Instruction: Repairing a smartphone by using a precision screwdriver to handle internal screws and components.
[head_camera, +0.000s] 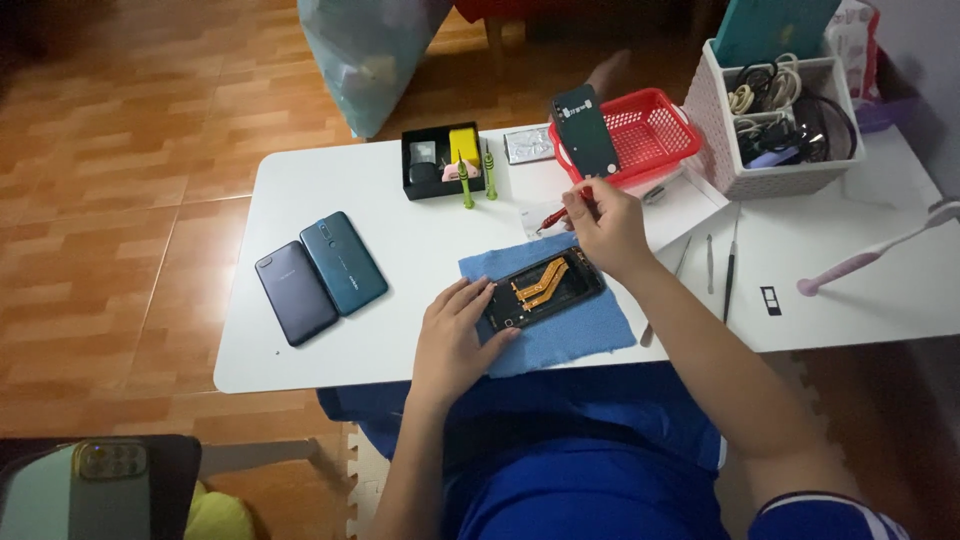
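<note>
Left hand (455, 335) flat, fingers spread, pinning opened black phone chassis (540, 288) on blue cloth (590, 325); right hand (605, 225) pinches red-handled tool (553, 220); black rectangular box (443, 160) beyond.

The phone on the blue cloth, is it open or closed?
Open: the phone has no back cover, so orange ribbon cables show inside.

Bare forearms, no watch or rings on the hands, blue shorts (600, 470), and a blue sleeve (830, 515) with white stripes.

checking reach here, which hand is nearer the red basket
Right. The right hand holds a red tool just below the red basket; the left hand rests farther away on the opened phone.
</note>
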